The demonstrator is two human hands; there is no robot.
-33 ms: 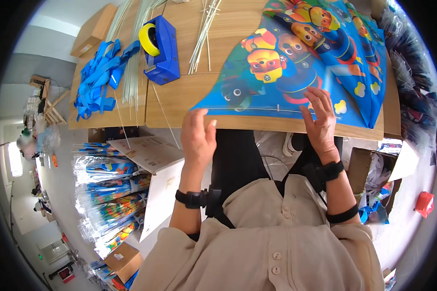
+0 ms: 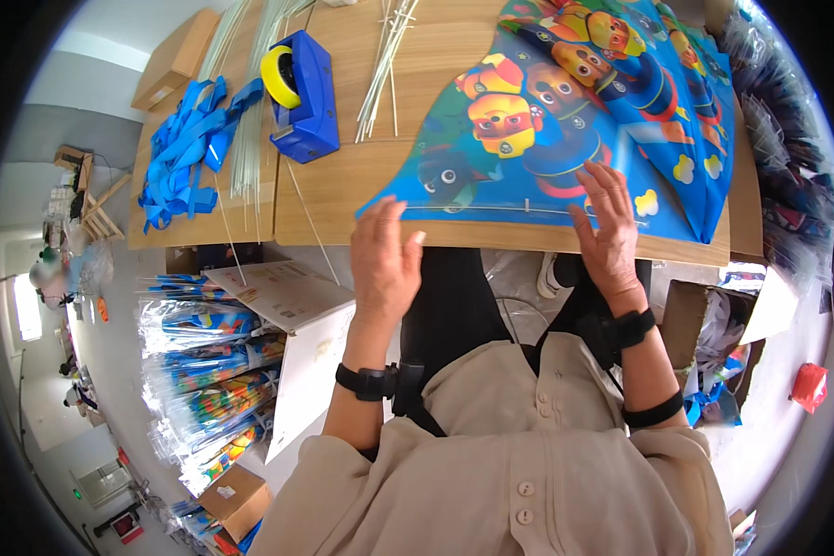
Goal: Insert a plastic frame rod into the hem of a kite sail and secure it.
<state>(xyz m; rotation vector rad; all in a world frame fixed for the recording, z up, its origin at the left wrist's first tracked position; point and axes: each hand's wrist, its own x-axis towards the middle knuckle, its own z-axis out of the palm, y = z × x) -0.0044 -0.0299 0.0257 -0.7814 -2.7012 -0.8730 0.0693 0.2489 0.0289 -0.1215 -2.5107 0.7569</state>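
Observation:
A blue plastic sheet printed with cartoon dogs lies spread on the table, its far right part folded and rumpled. Along its near edge runs a thin white rod. My left hand is at the sheet's near left corner, fingertips on or just over it, thumb held apart. Farther right, my right hand is over the near edge with its fingers spread. Neither hand grips anything that I can see. Whether the fingertips press on the sheet is hard to tell.
On the wooden table stand a blue tape dispenser with yellow tape, blue straps and thin white rods. A cardboard box sits far left. Wrapped packages are stacked below left; an open carton stands below right.
My left hand has shifted slightly up and to the right, its fingertips farther onto the sheet's corner. My right hand has barely moved. The view has shifted a little.

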